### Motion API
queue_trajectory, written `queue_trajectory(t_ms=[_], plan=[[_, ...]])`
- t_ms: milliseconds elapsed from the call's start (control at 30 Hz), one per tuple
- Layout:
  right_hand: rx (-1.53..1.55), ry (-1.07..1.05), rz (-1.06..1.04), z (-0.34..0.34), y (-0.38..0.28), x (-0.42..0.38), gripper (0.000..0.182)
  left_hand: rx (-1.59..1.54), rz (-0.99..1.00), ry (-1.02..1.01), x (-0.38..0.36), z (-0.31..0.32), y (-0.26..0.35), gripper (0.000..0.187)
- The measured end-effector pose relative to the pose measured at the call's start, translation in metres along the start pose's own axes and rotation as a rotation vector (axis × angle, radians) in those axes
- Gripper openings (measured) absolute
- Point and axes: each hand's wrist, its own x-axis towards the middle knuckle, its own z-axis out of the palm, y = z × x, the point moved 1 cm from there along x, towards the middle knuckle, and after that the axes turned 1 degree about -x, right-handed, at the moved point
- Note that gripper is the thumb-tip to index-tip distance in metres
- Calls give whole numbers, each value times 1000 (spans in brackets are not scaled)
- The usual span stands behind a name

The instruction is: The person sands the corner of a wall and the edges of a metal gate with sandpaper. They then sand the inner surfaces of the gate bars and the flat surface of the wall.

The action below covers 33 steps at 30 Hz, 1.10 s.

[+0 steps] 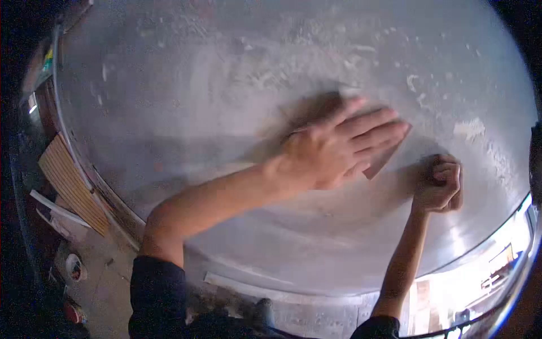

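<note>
My left hand lies flat with its fingers stretched to the right, pressing a brown piece of sandpaper against a broad grey surface. Most of the sandpaper is hidden under the palm and fingers; one corner sticks out below them. The fingertips are slightly blurred. To the right and a little lower, my right hand is closed in a fist close against the same surface, with nothing showing in it. Whitish uneven patches mark the surface above and beside the hands.
A ribbed tan panel leans at the left beyond the surface's edge. Under it are a white-edged board and a round white container on the floor. Bright light comes through an opening at the lower right.
</note>
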Motion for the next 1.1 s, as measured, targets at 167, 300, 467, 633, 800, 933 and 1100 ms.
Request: queue_trajectory(t_ms=[167, 300, 467, 633, 800, 933, 1100], plan=[[-297, -145, -368, -50, 26, -19, 27, 318, -688, -379, 20, -99, -69, 45], [27, -333, -176, -50, 9, 0, 26, 913, -328, 260, 7, -71, -134, 49], [0, -188, -169, -56, 17, -1, 32, 151, -172, -98, 25, 17, 40, 59], [-219, -178, -235, -45, 9, -5, 36, 45, -476, 55, 86, -17, -10, 57], [-208, -289, -187, -65, 15, -6, 34, 189, -371, -433, 165, 4, 15, 42], [-28, -153, 11, -73, 23, -30, 34, 332, -39, 92, 83, 77, 87, 52], [-43, -219, 129, -90, 15, -19, 30, 425, -339, 71, 169, 23, 23, 53]])
